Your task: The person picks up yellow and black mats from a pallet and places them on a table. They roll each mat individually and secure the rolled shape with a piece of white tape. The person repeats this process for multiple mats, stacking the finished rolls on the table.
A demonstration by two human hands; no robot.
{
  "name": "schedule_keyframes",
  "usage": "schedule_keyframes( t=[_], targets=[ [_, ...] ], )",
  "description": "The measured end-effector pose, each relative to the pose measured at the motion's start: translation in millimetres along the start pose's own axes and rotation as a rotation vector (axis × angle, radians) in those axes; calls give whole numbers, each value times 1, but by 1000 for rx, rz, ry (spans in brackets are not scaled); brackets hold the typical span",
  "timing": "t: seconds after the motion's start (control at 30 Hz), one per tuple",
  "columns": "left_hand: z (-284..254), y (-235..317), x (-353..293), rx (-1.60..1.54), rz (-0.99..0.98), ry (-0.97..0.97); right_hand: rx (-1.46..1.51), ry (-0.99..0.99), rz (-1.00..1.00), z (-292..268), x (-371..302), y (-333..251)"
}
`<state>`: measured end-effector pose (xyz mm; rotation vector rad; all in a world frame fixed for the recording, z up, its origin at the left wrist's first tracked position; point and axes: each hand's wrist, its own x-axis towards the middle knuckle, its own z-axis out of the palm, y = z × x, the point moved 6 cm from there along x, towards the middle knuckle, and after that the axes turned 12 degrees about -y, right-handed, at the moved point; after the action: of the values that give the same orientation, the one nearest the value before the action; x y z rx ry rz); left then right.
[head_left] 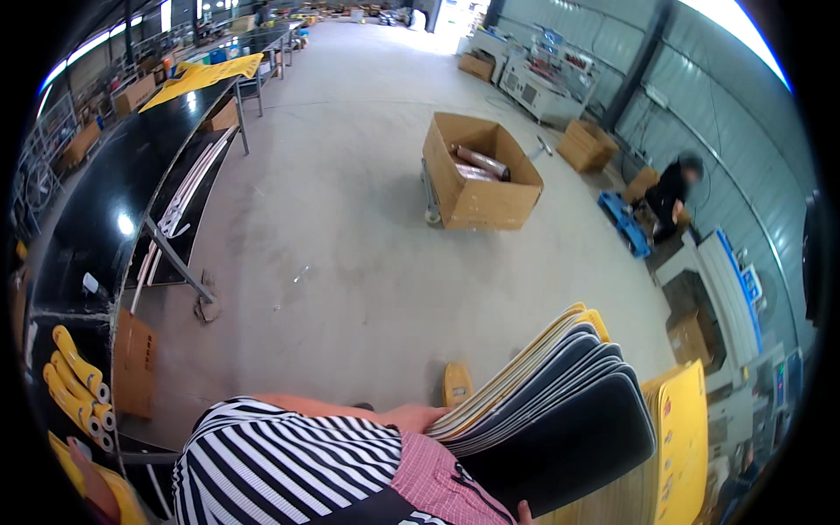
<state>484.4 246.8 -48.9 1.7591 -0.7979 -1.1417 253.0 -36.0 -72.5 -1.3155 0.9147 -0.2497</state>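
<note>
A thick stack of thin boards with rounded corners leans in front of me. Its top face is black, with pale edges and some yellow sheets at the far side. My left hand holds the stack's left edge; its fingertips are hidden behind the boards. Of my right hand only a thumb or fingertip shows, pressed at the near edge of the black board; the rest is out of the picture. To the right, beside the held boards, stands a yellow-faced pile.
A long black table runs along the left, with yellow curved pieces on it. Another person's hand is at lower left. A cardboard box on wheels stands ahead. At right, a person crouches near a blue pallet truck.
</note>
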Motion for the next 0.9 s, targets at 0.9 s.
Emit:
schedule_keyframes(
  t=[0.9],
  targets=[
    [-511, -174, -68, -384, 3, 857, -124, -893, -128, 639, 345, -202]
  ],
)
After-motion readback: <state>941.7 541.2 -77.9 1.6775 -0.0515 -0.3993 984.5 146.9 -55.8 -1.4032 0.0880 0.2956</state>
